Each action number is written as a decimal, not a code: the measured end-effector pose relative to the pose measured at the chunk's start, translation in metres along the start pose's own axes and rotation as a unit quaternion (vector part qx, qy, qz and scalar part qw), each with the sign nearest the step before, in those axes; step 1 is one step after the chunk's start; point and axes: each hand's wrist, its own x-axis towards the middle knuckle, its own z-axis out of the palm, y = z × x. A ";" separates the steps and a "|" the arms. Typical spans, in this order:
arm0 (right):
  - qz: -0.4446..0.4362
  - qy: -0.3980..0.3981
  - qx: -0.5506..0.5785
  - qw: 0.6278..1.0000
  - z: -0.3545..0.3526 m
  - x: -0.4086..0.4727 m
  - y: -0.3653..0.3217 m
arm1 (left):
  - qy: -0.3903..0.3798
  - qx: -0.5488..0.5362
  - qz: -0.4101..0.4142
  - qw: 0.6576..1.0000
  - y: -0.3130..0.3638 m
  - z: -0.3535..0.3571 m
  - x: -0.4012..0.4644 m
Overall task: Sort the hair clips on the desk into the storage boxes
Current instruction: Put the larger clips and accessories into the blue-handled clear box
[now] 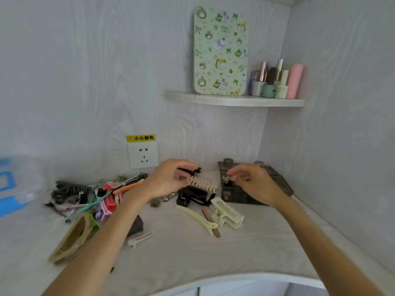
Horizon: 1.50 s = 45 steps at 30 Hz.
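The pale desk (245,253) carries a heap of coloured hair clips (96,197) near its left edge. A dark storage box (252,193) sits in its back right corner, with cream clips (226,212) just in front.

Ahead of me, non-task items only:

1. Socket (142,155), white, set in the back wall just above my desk (192,253); a yellow warning label (140,138) sits directly over it.
2. Corner shelf (233,100), pale wood grain, mounted where the two walls meet, well above the desk.
3. Green board (221,51), rounded corners, printed with cartoon figures and bows; it stands upright on the shelf, leaning on the back wall.
4. Bottles (270,82), a tight cluster right of the board: small pale green and lilac ones, two with metallic caps.
5. Pink tube (295,81), upright, at the cluster's right end.
6. Cabinet fronts, white, below the desk edge.
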 end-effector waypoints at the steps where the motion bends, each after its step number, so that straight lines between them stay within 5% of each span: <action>1: -0.023 -0.013 0.005 1.000 0.014 0.001 -0.014 | 0.022 0.034 -0.025 0.999 -0.015 -0.011 -0.011; 7: -0.096 -0.048 -0.057 0.993 0.119 0.005 -0.074 | -0.024 0.207 -0.141 0.968 -0.067 -0.033 -0.052; 15: -0.095 -0.022 -0.152 0.984 0.180 0.020 -0.085 | 0.066 0.240 -0.159 0.955 -0.079 -0.032 -0.050; 18: -0.103 -0.026 -0.119 0.987 0.177 0.026 -0.077 | 0.077 0.252 -0.168 0.950 -0.080 -0.035 -0.050; 21: -0.098 0.055 -0.027 0.993 0.164 0.027 -0.073 | 0.120 0.241 -0.150 0.951 -0.077 -0.036 -0.045; 25: -0.063 0.144 0.044 0.987 0.123 0.033 -0.075 | 0.079 0.196 -0.048 0.976 -0.062 -0.023 -0.023; 27: -0.053 0.109 0.006 0.993 0.104 0.042 -0.075 | 0.034 0.196 -0.031 0.980 -0.057 -0.012 -0.009; 36: -0.030 -0.089 -0.234 0.968 0.100 0.093 -0.060 | 0.082 0.330 -0.143 0.929 -0.053 -0.013 0.020; 40: -0.005 -0.142 -0.248 0.958 0.110 0.109 -0.060 | 0.094 0.356 -0.158 0.916 -0.055 -0.009 0.027; 45: 0.008 -0.196 -0.230 0.953 0.114 0.116 -0.061 | 0.035 0.319 -0.098 0.942 -0.057 -0.003 0.030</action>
